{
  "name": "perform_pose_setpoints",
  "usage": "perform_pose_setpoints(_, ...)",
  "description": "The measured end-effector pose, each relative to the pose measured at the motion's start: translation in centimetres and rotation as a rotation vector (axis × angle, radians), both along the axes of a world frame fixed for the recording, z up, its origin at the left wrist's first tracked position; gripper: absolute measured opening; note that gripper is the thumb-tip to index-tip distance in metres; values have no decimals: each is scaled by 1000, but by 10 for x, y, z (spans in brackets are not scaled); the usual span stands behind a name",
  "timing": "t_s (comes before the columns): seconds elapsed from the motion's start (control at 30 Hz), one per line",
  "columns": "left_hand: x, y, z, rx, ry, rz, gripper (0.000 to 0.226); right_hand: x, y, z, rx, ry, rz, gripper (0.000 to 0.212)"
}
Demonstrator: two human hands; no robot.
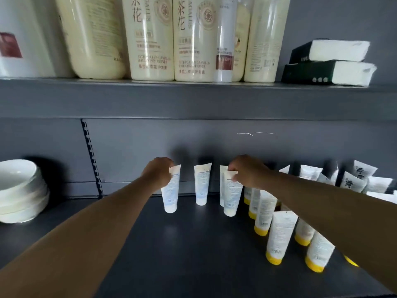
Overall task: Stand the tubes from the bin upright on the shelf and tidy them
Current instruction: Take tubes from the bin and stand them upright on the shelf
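Observation:
On the dark grey shelf white tubes with white caps stand cap-down near the back. My left hand pinches the flat top of the leftmost white tube. My right hand pinches the top of another white tube, which stands just in front of a further one. Between my hands a lone white tube stands free. To the right, several white tubes with yellow caps stand in rows under my right forearm. No bin is in view.
A stack of white bowls sits at the shelf's left end. White packets with black lettering fill the back right. On the upper shelf stand large cream bottles and two stacked boxes.

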State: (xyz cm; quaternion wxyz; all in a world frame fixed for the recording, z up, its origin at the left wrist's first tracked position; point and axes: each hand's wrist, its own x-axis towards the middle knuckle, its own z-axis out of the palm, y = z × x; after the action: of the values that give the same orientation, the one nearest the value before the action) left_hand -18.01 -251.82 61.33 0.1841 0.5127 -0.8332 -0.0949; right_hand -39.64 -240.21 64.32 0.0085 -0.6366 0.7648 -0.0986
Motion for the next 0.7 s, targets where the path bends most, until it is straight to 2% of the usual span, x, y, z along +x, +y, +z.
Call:
perform_pose_setpoints(0.17,-5,-24,-12,-3,61,21,35,-7,-20,-13,34,54,-31,19)
perform_pose_setpoints(0.4,-10,-39,-17,-6,-1,-12,34,-9,-35,-27,58,44,-26,19)
perform_pose_setpoints(0.7,-14,-52,-24,21,11,-40,36,-7,-41,-30,86,81,-36,20)
